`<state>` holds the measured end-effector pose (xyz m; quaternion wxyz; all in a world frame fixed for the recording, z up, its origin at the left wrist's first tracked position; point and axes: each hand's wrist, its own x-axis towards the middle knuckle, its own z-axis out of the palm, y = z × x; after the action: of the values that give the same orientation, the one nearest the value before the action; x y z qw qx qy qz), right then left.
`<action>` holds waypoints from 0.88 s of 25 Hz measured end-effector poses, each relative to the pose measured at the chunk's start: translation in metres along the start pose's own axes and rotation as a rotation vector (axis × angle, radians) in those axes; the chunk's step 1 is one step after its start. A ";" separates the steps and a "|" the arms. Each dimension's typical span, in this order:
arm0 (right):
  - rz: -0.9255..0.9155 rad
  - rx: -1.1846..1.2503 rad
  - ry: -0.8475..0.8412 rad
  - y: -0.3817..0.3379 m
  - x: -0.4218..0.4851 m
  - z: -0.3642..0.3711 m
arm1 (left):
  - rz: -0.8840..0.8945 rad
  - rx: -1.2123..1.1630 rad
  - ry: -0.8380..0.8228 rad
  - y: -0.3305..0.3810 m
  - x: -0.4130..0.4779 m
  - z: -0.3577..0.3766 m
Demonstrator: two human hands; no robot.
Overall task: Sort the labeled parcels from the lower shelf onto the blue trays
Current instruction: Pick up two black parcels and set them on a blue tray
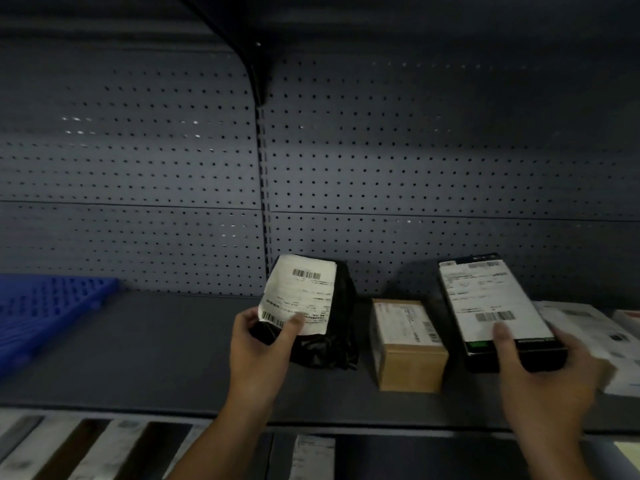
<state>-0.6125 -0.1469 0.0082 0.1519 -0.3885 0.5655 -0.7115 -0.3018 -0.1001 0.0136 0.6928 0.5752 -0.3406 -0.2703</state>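
My left hand [261, 336] grips a black plastic-wrapped parcel [329, 327] by its lower left corner, thumb on its white barcode label. My right hand [540, 372] holds a flat black box [498, 313] with a large white shipping label, thumb on top near the barcode, fingers under its near end. Both parcels are tilted up above the dark grey shelf [156, 348]. A blue perforated tray [41, 306] lies on the shelf at the far left. Between my hands a small brown cardboard box [408, 348] with a label sits on the shelf.
White flat parcels [588, 334] lie on the shelf at the right, partly behind my right hand. A perforated grey back panel [311, 168] closes the shelf. Below the shelf edge, several labeled parcels [311, 455] show on a lower level. A bracket [256, 74] hangs overhead.
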 end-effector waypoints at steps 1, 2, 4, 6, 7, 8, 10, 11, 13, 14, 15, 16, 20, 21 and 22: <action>-0.001 0.060 -0.023 -0.008 -0.002 0.004 | 0.004 -0.016 0.022 0.005 -0.002 -0.007; 0.001 0.113 -0.056 -0.018 -0.007 0.010 | 0.009 -0.028 0.047 0.009 -0.005 -0.015; 0.031 0.221 -0.137 -0.035 -0.026 0.024 | 0.019 -0.036 0.103 0.017 -0.011 -0.036; 0.105 0.313 -0.229 -0.046 -0.053 0.040 | 0.032 -0.047 0.162 0.025 -0.019 -0.063; 0.146 0.340 -0.284 -0.050 -0.068 0.049 | 0.035 -0.054 0.197 0.028 -0.023 -0.078; 0.178 0.361 -0.347 -0.054 -0.082 0.059 | 0.038 -0.049 0.236 0.030 -0.027 -0.094; 0.236 0.383 -0.478 -0.059 -0.113 0.080 | 0.048 -0.005 0.323 0.034 -0.035 -0.130; 0.264 0.391 -0.530 -0.060 -0.128 0.089 | 0.043 0.006 0.357 0.036 -0.038 -0.148; 0.307 0.391 -0.606 -0.063 -0.161 0.106 | 0.024 -0.018 0.412 0.038 -0.042 -0.184; 0.313 0.381 -0.632 -0.068 -0.178 0.115 | 0.020 -0.036 0.437 0.040 -0.043 -0.202; 0.317 0.371 -0.645 -0.072 -0.193 0.121 | 0.024 -0.044 0.463 0.043 -0.044 -0.218; 0.324 0.364 -0.651 -0.078 -0.208 0.128 | 0.037 -0.040 0.489 0.045 -0.044 -0.233; 0.338 0.355 -0.708 -0.110 -0.266 0.163 | 0.066 -0.036 0.554 0.051 -0.028 -0.300; 0.339 0.372 -0.716 -0.117 -0.281 0.172 | 0.064 -0.030 0.561 0.054 -0.022 -0.316; 0.340 0.385 -0.723 -0.125 -0.296 0.183 | 0.070 -0.019 0.572 0.056 -0.014 -0.335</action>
<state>-0.2585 -0.0394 0.0209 0.5245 -0.4785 0.3891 -0.5870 -0.0488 0.1268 0.0303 0.7750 0.6095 -0.1487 -0.0762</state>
